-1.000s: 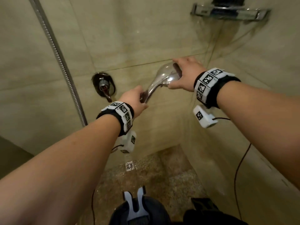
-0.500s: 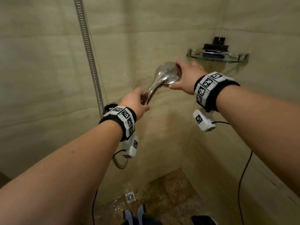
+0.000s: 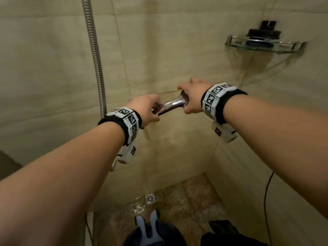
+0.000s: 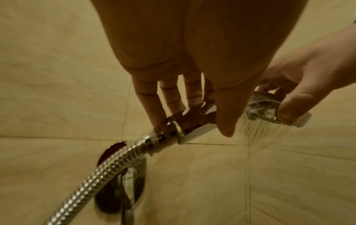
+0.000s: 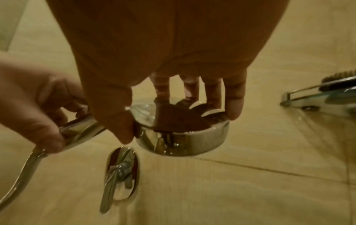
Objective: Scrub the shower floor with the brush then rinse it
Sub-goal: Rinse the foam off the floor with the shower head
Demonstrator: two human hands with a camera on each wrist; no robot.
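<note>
A chrome hand shower (image 3: 171, 105) is held level in front of the tiled wall. My left hand (image 3: 150, 110) grips its handle (image 4: 192, 121) just above the hose joint. My right hand (image 3: 190, 98) grips the round head (image 5: 183, 140), thumb on one side of the rim and fingers on the other. In the left wrist view, thin streams of water (image 4: 252, 129) fall from the head. The dark brush (image 3: 262, 31) lies on the glass corner shelf (image 3: 291, 47), up and to the right of both hands. The speckled shower floor (image 3: 191, 201) is wet around the drain (image 3: 150, 198).
The metal hose (image 3: 94, 55) hangs down the left wall and loops to the handle. The mixer lever (image 5: 119, 172) sits on the wall below the hands. A foot in a blue slipper (image 3: 149, 226) stands at the floor's near edge. A black cable (image 3: 266, 201) hangs along the right wall.
Both hands have lowered and tipped the hand shower from a steep upward tilt to nearly level. The right hand now covers the head. Both grips are unchanged.
</note>
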